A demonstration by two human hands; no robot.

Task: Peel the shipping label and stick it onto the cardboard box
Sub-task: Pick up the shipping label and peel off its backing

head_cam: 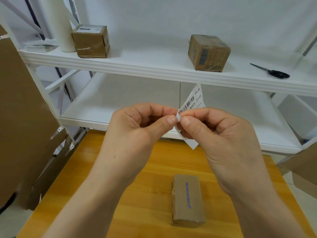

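Note:
A white shipping label with a barcode and "A03-210" print is held up in the air over the table's far edge. My left hand pinches one corner of it between thumb and forefinger. My right hand pinches the same corner from the other side, and a white flap of the label hangs below its fingers. A small brown cardboard box with blue print lies flat on the wooden table, below and between my wrists, untouched.
A white shelf unit stands behind the table. On its top shelf are two cardboard boxes, black scissors, a white roll and a stack of labels. Large cardboard sheets lean at the left.

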